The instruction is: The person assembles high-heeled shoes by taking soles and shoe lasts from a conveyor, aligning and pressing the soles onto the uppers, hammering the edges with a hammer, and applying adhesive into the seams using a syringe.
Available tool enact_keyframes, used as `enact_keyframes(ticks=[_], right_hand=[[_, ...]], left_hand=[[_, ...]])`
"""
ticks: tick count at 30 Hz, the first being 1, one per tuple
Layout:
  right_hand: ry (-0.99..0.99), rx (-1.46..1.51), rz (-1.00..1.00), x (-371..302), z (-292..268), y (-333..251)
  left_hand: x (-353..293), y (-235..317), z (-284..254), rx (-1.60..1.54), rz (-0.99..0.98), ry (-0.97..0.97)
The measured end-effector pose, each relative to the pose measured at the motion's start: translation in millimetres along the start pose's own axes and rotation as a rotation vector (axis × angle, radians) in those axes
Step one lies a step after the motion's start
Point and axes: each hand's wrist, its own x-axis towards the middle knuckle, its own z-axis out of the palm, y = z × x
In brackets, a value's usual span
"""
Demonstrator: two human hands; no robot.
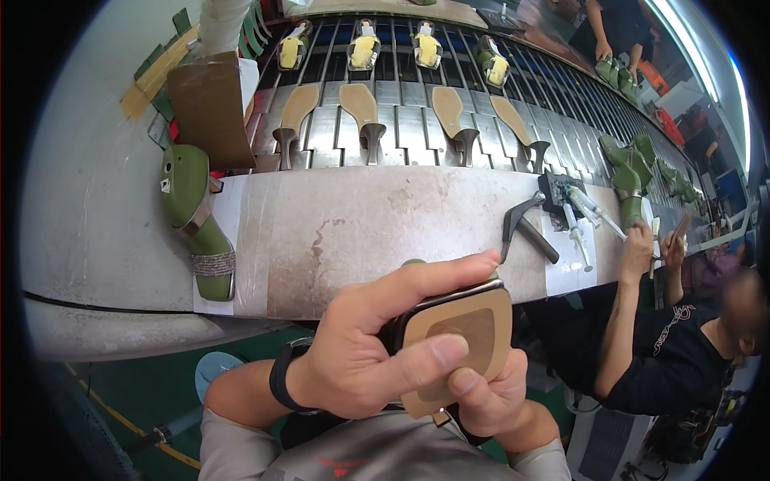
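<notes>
Head view: both hands clench a tan shoe sole (459,345), left hand (361,353) wrapped over it, right hand (489,397) beneath, close above the lap. Beyond lies the counter (361,232), with a hammer (525,224) and a green shoe form (196,220).

shoe sole (465,337) lower edge hidden by both hands, green last (413,262) mostly hidden behind left hand (361,353)

A tan sole (461,341) on a green shoe last is seen, with another green last (195,215) and yellow-topped lasts (362,50).
</notes>
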Motion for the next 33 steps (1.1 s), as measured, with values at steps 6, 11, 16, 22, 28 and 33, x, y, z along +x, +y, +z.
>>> enact_keyframes(ticks=[6, 11, 16, 22, 28, 33], right_hand=[[0.067, 0.043, 0.054, 2.1, -7.9, -8.5], [0.08, 0.014, 0.019, 7.7, -9.4, -11.5], [0.035, -0.141, -0.02, 12.1, -16.5, -15.6], [0.128, 0.069, 0.163, 31.7, -23.5, -17.3], [0.193, -0.009, 0.141, 50.6, -32.5, -19.8], [0.209, -0.034, 0.118, 52.9, -32.4, -20.1]], left_hand=[[8.3, -9.5, 0.6, -0.047, 0.028, -0.07], [13.6, -7.5, 0.2, -0.049, 0.007, -0.07], [18.6, -5.1, 1.1, -0.08, -0.02, -0.028], [57.3, -27.1, -12.9, -0.356, -0.029, -0.017], [75.1, -29.8, -30.9, 0.056, 0.12, -0.072], [73.8, -29.2, -32.2, 0.061, 0.112, -0.103]])
